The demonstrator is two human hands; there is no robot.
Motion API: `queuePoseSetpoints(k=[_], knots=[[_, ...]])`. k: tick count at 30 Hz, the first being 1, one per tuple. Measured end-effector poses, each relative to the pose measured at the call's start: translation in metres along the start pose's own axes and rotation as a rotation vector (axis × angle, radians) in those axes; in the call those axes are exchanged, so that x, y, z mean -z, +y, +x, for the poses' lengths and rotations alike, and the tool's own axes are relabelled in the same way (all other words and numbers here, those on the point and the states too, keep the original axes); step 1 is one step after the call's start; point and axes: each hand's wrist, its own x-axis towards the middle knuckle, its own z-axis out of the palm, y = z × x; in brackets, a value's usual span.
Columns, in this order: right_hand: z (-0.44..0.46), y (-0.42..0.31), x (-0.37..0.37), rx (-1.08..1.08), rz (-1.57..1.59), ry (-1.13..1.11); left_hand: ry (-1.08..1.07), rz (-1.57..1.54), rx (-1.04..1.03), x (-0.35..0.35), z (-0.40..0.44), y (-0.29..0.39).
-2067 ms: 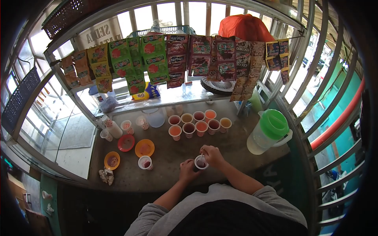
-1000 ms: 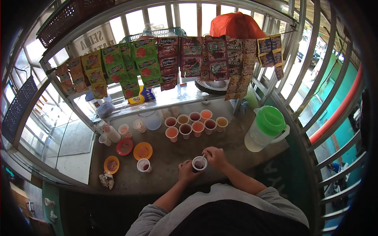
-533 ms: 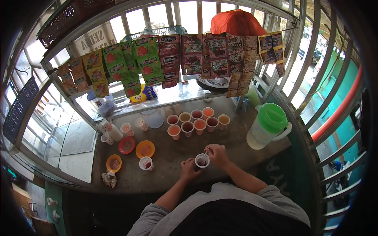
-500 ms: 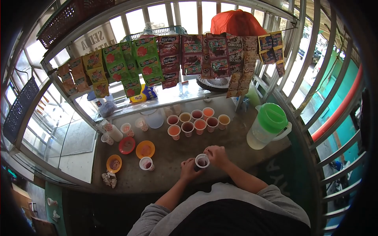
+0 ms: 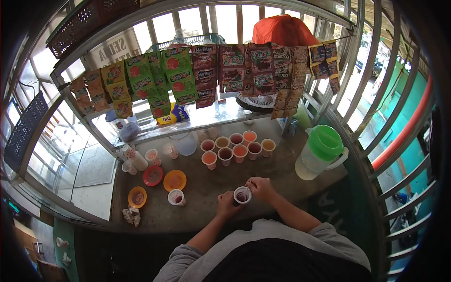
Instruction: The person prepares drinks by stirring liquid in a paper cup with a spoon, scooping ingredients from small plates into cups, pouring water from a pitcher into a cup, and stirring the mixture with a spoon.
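A white cup with dark purplish contents [image 5: 242, 195] stands near the counter's front edge. Wrapped round its left side is my left hand [image 5: 228, 205]. At the cup's right rim my right hand [image 5: 261, 188] pinches a thin, light stirrer [image 5: 248, 189], whose lower end dips into the cup. Behind them several filled cups with red, orange, brown and dark drinks [image 5: 225, 154] stand in two rows. To the left is another white cup [image 5: 176, 198] with some purplish matter inside, just in front of an orange plate [image 5: 174, 181].
A green-lidded pitcher [image 5: 319, 152] stands at the right. At the left are a red plate [image 5: 153, 175], a smaller orange plate [image 5: 137, 197], a crumpled plastic bag [image 5: 131, 216] and stacked cups [image 5: 136, 159]. Sachet strips [image 5: 178, 75] hang above the counter's back.
The stirrer and my right hand have shifted slightly around the cup's rim. My left hand still holds the cup. The whole view has moved a little with the head.
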Motion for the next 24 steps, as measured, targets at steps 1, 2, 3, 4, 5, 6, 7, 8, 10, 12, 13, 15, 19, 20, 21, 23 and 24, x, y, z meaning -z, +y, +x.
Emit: queuePoseSetpoints(k=[1,2,3,4,5,6,7,8,10,12,13,15,19,20,21,23,24], knots=[[0.001,0.000,0.002,-0.051,0.070,-0.020,0.000,0.000,0.001,-0.001,0.000,0.000],[-0.001,0.000,0.001,-0.053,0.071,-0.020,0.014,0.000,-0.007,-0.002,-0.001,0.000],[-0.002,0.000,-0.001,0.032,-0.018,0.021,0.029,0.002,-0.016,-0.002,-0.001,0.000],[-0.001,0.000,-0.001,0.119,-0.107,0.062,0.029,0.003,-0.018,-0.002,-0.001,0.000],[-0.002,0.000,-0.002,0.120,-0.106,0.064,0.023,0.009,-0.019,-0.001,-0.001,0.000],[-0.004,-0.004,0.000,0.138,-0.131,0.067,0.017,0.016,-0.020,-0.001,-0.001,0.000],[-0.004,-0.006,0.001,0.157,-0.156,0.068,0.019,0.016,-0.020,-0.001,0.000,0.000],[-0.004,-0.006,0.000,0.157,-0.155,0.067,0.019,0.015,-0.018,-0.001,0.000,0.000],[-0.003,-0.004,-0.005,0.085,-0.068,0.179,0.017,0.015,-0.016,0.000,0.000,0.001],[-0.007,-0.001,-0.007,0.095,-0.042,0.117,0.018,0.013,-0.020,0.001,0.000,0.001],[-0.008,0.000,-0.007,0.106,-0.018,0.053,0.017,0.013,-0.020,0.001,0.001,0.002],[-0.006,0.000,-0.007,0.017,0.053,0.092,0.025,0.008,-0.026,0.000,0.000,0.002],[-0.011,0.007,-0.013,0.041,0.057,0.028,0.035,-0.004,-0.030,0.001,0.000,0.002],[-0.010,0.011,-0.014,0.042,0.057,0.026,0.035,-0.002,-0.034,0.001,0.001,0.002],[-0.007,0.007,-0.012,0.027,0.073,0.085,0.034,0.000,-0.038,0.001,0.000,0.003],[-0.008,0.006,-0.012,0.010,0.090,0.144,0.031,-0.003,-0.032,0.000,-0.001,0.003],[-0.010,0.006,-0.013,0.045,0.027,0.084,0.030,-0.004,-0.028,0.000,0.000,0.003]])
